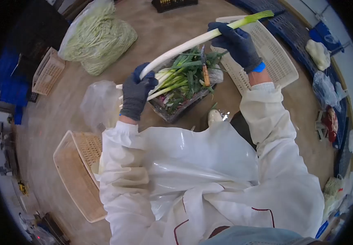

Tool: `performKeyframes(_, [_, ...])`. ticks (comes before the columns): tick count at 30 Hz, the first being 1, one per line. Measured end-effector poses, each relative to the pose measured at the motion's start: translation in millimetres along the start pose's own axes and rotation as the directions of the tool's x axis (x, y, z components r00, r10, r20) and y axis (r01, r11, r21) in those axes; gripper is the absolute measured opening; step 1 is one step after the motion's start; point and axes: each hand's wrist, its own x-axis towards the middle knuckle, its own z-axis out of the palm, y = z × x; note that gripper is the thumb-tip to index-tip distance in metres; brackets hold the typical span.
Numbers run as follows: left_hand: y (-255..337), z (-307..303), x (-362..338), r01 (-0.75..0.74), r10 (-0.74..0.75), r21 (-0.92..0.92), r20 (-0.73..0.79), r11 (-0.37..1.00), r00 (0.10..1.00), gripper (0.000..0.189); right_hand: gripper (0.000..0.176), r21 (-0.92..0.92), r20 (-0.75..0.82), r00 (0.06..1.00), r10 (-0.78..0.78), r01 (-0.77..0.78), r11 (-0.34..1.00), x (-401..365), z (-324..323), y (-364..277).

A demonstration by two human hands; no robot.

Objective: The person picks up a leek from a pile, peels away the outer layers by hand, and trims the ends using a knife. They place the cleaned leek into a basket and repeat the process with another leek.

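A long white leek (184, 45) with a short green tip stretches between my two gloved hands, above a dark crate (172, 116). My left hand (137, 90) is closed around its lower white end. Near the green end, my right hand (235, 44) grips the same leek. Green leek tops and loose leaves (184, 81) fill the crate below, with more white stalks beside my left hand. A knife (205, 69) with a wooden handle lies on the leaves.
White baskets stand at right (280, 61) and lower left (76, 175); a smaller one (48, 72) is at upper left. A big bag of green vegetables (99, 41) sits on the floor. Clear plastic (99, 102) lies left of the crate. Blue pallets (295, 41) line the right.
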Motion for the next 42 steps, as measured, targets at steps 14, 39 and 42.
performKeyframes(14, [14, -11, -10, 0.028, -0.035, 0.242, 0.022, 0.970, 0.999, 0.027, 0.044, -0.837, -0.531, 0.819, -0.216, -0.469, 0.282, -22, -302, 101])
performKeyframes(39, [32, -91, -6, 0.023, 0.029, 0.145, -0.349, 0.989, 0.937, 0.028, 0.049, -0.741, 0.671, 0.732, 0.118, 0.668, 0.068, -40, 173, 321])
performKeyframes(42, [35, -96, -8, 0.020, 0.035, 0.156, -0.342, 0.988, 0.939, 0.028, 0.033, -0.751, 0.631, 0.731, 0.261, 0.660, -0.033, -45, 177, 314])
